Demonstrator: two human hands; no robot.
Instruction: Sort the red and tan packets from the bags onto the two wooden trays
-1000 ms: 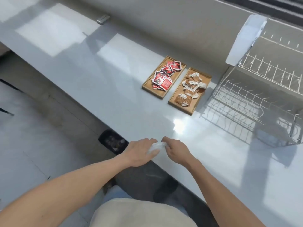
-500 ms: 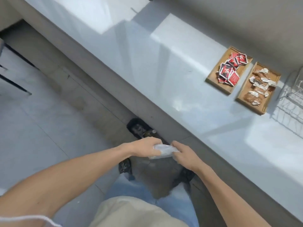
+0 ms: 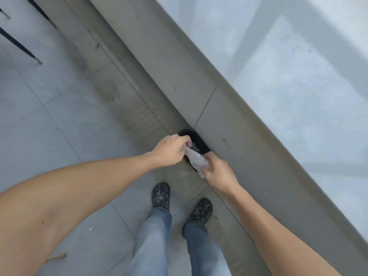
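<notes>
A crumpled clear plastic bag (image 3: 195, 159) is stretched between both of my hands, off the counter and above the floor. My left hand (image 3: 171, 150) grips its upper end and my right hand (image 3: 216, 171) grips its lower end. Directly under the bag stands a black bin (image 3: 196, 140) on the floor against the counter base. The two wooden trays and the red and tan packets are out of view. I cannot tell whether anything is inside the bag.
The white counter top (image 3: 298, 86) runs diagonally across the right, with its grey front panel (image 3: 199, 80) below it. My two feet in dark shoes (image 3: 161, 195) stand on the grey tiled floor. Black chair legs (image 3: 20, 44) are at the far left.
The view has tilted down and left, so the trays and the wire rack have left the frame. Both hands have carried the bag from the counter edge down over the black bin.
</notes>
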